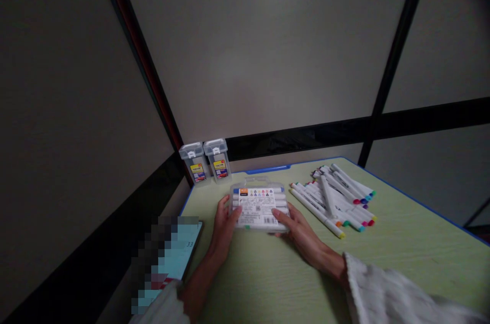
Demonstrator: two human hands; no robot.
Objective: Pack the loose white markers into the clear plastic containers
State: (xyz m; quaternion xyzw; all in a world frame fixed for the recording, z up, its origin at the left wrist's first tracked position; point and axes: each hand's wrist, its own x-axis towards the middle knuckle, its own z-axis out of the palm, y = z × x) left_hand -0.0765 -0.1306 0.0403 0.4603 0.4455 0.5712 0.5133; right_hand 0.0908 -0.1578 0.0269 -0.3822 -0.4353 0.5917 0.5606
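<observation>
Between my two hands is a clear plastic marker case [258, 206] with a carry handle on its far side. White markers show through it, and a printed white label with coloured dots and a barcode faces up. My left hand [225, 219] grips the case's left end, thumb on top. My right hand [294, 224] grips the right end the same way, its thumb on the label; the fingers beneath are mostly hidden. To the right of the case lies a loose pile of white markers [325, 196] with coloured ends.
Two clear lidded boxes [220, 163] with yellow labels stand at the table's far left corner. A blue strip [268, 169] runs along the back edge. At the left edge lies a partly blurred light-blue screen [179, 250]. Grey panelled walls [268, 58] rise behind the table [401, 263].
</observation>
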